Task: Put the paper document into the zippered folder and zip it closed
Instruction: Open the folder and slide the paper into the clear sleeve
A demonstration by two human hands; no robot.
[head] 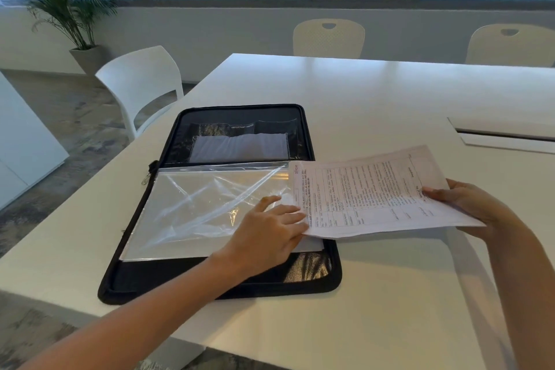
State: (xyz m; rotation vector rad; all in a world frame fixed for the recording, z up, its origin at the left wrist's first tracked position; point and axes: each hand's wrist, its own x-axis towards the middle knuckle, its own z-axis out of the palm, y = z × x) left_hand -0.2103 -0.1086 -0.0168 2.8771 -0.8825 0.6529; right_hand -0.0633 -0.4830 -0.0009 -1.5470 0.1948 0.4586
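Note:
A black zippered folder (318,279) lies open flat on the white table (375,93), its zipper pull at the left hinge. A clear plastic sleeve (195,210) covers its near half. My left hand (267,234) rests on the sleeve's right edge, fingers spread, fingertips tucked under the paper's left edge. The printed paper document (369,192) hovers over the folder's right side, its left edge over the sleeve's opening. My right hand (468,204) holds the paper's right end, thumb on top, fingers beneath.
A white chair (141,81) stands at the table's left side, two cream chairs (329,37) at the far side. A cable slot cover (507,135) sits in the table at right. A potted palm (69,9) stands by the window.

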